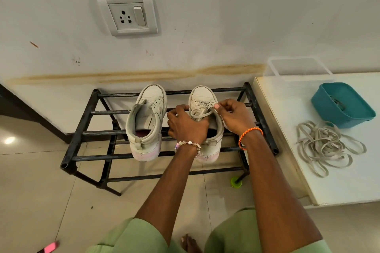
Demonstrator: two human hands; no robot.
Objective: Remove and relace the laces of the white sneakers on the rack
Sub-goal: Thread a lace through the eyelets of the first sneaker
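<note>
Two white sneakers stand on the top bars of a black metal rack [82, 132], toes toward the wall. The left sneaker [147, 121] has bare eyelets and no lace. The right sneaker [202, 98] carries a grey-white lace [200, 112] across its front. My left hand [186, 123] grips the right sneaker at its tongue and collar, covering part of the lacing. My right hand [232, 115] pinches the lace near the top eyelets on the shoe's right side. A loose lace [327, 148] lies in a tangled pile on the white table to the right.
A white table [349, 187] stands right of the rack, with a teal plastic tub [342, 104] and a clear container [298, 69] at its back. A wall socket [128, 14] is above the rack. A green cap [235, 182] sits by the rack's foot on the tiled floor.
</note>
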